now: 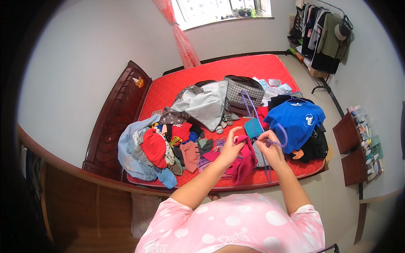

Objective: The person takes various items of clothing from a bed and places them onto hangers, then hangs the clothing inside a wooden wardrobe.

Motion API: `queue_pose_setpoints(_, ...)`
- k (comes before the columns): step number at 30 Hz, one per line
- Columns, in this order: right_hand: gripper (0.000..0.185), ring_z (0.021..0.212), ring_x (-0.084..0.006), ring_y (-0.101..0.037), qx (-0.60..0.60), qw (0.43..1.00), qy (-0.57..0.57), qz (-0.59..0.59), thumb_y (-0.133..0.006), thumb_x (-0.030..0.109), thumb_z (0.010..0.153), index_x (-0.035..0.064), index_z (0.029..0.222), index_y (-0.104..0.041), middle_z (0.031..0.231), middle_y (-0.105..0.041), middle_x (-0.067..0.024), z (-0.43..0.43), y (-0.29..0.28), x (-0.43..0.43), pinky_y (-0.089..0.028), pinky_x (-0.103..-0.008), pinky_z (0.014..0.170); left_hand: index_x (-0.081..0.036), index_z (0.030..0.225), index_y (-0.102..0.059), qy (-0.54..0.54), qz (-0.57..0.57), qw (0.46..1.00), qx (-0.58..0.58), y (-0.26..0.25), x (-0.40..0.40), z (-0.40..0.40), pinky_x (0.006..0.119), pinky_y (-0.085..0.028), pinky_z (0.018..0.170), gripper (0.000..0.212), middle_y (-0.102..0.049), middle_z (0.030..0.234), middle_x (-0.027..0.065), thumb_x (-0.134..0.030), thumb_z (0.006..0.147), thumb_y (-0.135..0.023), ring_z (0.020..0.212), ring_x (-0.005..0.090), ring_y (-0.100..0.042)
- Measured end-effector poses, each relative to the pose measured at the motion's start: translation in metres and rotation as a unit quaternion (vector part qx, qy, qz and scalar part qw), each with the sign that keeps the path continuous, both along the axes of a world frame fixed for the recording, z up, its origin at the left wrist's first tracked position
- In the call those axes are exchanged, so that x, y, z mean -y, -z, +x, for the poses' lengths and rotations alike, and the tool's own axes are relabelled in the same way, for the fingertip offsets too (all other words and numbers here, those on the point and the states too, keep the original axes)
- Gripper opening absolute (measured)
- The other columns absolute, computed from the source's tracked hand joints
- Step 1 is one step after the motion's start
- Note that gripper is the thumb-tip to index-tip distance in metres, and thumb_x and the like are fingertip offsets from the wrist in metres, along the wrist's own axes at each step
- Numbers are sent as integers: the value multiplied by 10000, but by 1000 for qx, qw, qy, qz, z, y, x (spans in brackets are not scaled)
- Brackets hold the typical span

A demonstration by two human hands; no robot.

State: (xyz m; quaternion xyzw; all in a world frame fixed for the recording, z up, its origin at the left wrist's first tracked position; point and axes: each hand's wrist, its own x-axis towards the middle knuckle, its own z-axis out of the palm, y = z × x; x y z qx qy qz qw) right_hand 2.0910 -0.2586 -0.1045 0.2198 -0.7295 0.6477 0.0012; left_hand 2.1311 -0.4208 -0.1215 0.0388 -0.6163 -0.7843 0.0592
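In my right hand (270, 146) is a purple clothes hanger (252, 106), pinched near its hook. It stands on its side, one end pointing up toward the checked bag and the other down past the bed's front edge. My left hand (233, 146) grips a magenta garment (246, 167) by its upper part; the rest droops onto the bed. Beneath and beside it lies a bundle of purple and pink hangers (205, 165), partly covered. A blue T-shirt (294, 121) on a hanger lies to the right, over dark clothes.
The red mattress (265, 64) carries a heap of mixed clothes (155, 147) at left. A grey houndstooth storage bag (242, 93) and packaged items (273, 90) lie behind. A wooden headboard (118, 114) borders the left side; a clothes rack (319, 34) and wall shelf (348, 132) stand right.
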Motion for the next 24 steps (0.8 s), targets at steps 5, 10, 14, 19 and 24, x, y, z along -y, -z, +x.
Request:
queue_pose_setpoints(5, 306, 626, -138, -513, -148, 987, -10, 53, -744, 84, 671, 12, 853, -509, 795, -514, -74, 17, 21, 7, -442, -281, 595, -154, 1199, -443, 72, 75, 988, 114, -17, -2, 7, 193, -436, 628, 355, -526, 992, 6, -104, 862, -541, 875, 75, -509)
queue_pose_setpoints(10, 287, 732, -288, -524, -22, 997, -61, 49, -710, 70, 698, 8, 892, -507, 842, -511, -130, 23, 12, 7, -439, -337, 646, -109, 1208, -426, 87, 48, 990, 102, -18, 2, 13, 215, -453, 742, 444, -472, 1096, -11, -206, 827, -633, 991, 93, -492)
queue_pose_setpoints(14, 123, 717, -272, -532, -152, 987, -46, 23, -591, 18, 772, -16, 869, -524, 817, -512, -130, 18, 17, 7, -435, -318, 661, -97, 1215, -422, 70, 25, 990, 122, -19, 5, 20, 235, -448, 786, 496, -471, 1116, -3, -197, 796, -668, 1006, 97, -496)
queue_pose_setpoints(19, 109, 701, -219, -520, -136, 989, -56, 33, -546, 80, 827, -8, 879, -509, 762, -520, -101, 15, 28, 12, -426, -302, 647, -83, 1161, -474, 65, 13, 992, 106, -6, 18, 18, 258, -455, 788, 349, -541, 1026, 8, -158, 838, -581, 921, 94, -540)
queue_pose_setpoints(24, 90, 740, -103, -455, 85, 994, -53, -49, -461, 110, 894, 26, 915, -486, 782, -484, -33, 11, 29, 13, -396, -260, 680, -35, 1051, -533, 49, 159, 980, 112, 19, 48, 13, 285, -467, 787, 277, -599, 1003, 48, -54, 813, -393, 885, 119, -570)
